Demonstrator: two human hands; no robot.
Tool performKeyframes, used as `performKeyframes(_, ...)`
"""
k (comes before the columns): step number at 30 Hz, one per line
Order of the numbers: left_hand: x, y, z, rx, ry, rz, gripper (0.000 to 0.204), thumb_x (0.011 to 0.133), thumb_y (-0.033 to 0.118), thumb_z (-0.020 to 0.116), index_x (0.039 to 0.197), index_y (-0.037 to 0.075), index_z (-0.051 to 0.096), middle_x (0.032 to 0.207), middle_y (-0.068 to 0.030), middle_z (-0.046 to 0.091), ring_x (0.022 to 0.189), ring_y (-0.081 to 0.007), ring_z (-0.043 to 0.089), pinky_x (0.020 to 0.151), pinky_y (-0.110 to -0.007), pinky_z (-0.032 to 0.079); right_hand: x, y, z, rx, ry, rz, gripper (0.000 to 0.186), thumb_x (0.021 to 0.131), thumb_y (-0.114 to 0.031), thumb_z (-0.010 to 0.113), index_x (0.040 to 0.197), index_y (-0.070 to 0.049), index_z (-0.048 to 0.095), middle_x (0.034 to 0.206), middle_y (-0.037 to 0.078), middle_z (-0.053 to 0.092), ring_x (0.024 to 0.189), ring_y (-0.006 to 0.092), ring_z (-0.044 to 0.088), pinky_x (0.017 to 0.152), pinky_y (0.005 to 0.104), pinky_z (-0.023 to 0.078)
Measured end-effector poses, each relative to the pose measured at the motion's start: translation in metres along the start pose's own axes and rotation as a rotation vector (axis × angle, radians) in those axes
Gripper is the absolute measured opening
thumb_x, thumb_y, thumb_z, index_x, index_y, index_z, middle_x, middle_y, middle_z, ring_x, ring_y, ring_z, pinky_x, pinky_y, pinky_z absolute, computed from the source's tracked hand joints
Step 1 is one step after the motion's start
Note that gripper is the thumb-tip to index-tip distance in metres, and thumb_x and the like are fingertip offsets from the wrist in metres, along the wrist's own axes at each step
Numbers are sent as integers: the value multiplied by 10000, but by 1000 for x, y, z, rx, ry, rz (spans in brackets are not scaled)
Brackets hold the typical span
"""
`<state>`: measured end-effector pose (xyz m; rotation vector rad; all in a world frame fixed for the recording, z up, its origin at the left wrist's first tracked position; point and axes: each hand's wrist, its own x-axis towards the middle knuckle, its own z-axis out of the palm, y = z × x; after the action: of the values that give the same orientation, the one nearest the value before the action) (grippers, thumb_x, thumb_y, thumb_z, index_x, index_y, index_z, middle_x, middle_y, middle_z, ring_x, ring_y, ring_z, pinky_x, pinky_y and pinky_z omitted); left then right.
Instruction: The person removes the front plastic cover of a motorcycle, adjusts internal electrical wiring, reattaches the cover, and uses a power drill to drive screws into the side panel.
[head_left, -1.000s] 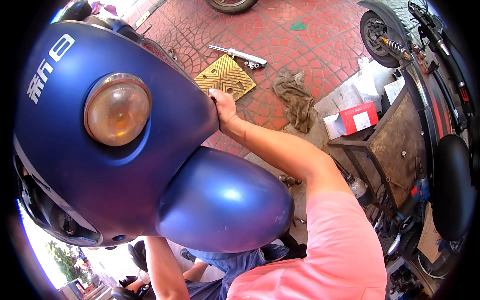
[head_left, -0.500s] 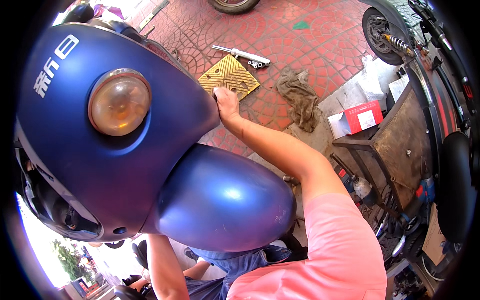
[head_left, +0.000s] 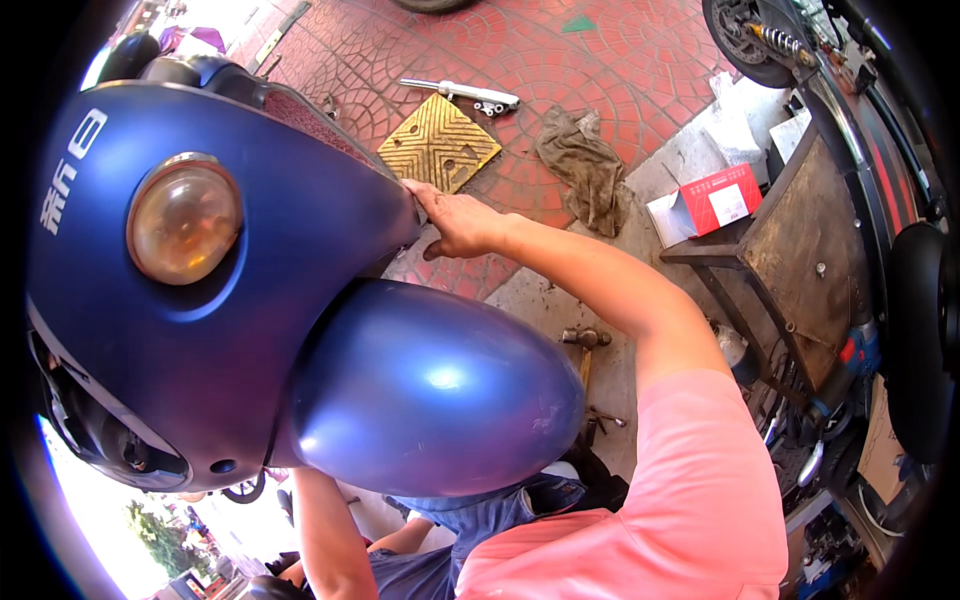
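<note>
A matte dark-blue scooter front panel (head_left: 230,370) with a round lamp (head_left: 183,218) fills the left and centre, beside a rounded blue mudguard (head_left: 430,390). My right hand (head_left: 450,223) touches the panel's right edge, fingers stretched and thumb apart, pointing down. My left forearm (head_left: 325,530) rises from the bottom to beneath the panel, which hides that hand. A hammer (head_left: 585,340) and small wrenches (head_left: 600,420) lie on the ground right of the mudguard.
Beyond lie a yellow ribbed plate (head_left: 438,140), a silver fork tube (head_left: 460,95) and a dirty rag (head_left: 578,165). At right stand a rusty metal stand (head_left: 800,285) with a red-white box (head_left: 705,208) beside it, a drill (head_left: 860,350) and another two-wheeler (head_left: 915,340).
My right hand has loosened from its curled grip on the panel edge, its fingers and thumb now spread. The blue panel appears shifted slightly left, and the hammer has come into view.
</note>
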<state>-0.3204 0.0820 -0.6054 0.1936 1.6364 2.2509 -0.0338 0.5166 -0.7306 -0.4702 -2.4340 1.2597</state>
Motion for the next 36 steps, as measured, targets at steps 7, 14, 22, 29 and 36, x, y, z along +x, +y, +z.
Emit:
performKeyframes(7,2,2,8,40,-13,-14,357,1103,296,486,1291,52,669,1203,-95,731,1151,-213,682,1048,-416,522,12,14,18,-40,170,-43,924,809,-305,895,1473,20,341,1395,284,571,1166,482,651,972,524,544)
performKeyframes(14,5,1,15,71,-26,-27,354,1101,291,486,1284,51,671,1197,-95,733,1149,-213,683,1047,-416,522,20,17,25,-81,277,-50,846,779,-317,874,1410,25,426,1260,273,656,1079,447,697,902,513,578)
performKeyframes(22,10,8,23,81,-57,-28,350,1099,286,486,1276,50,674,1190,-95,735,1146,-213,684,1046,-417,522,16,-4,33,35,302,100,867,791,-206,841,1485,30,379,1206,303,676,1057,476,697,907,535,571)
performKeyframes(29,5,12,27,89,-56,-28,347,1096,282,486,1269,49,677,1184,-96,736,1144,-213,685,1045,-417,521,12,-7,34,156,277,138,877,813,-123,782,1529,62,312,1359,339,606,1174,482,654,1003,515,546)
performKeyframes(36,2,6,29,51,-59,-37,344,1094,277,486,1262,48,679,1177,-96,738,1142,-213,686,1045,-417,521,18,4,31,143,129,150,902,832,-90,732,1594,46,268,1480,341,534,1346,453,571,1123,482,480)
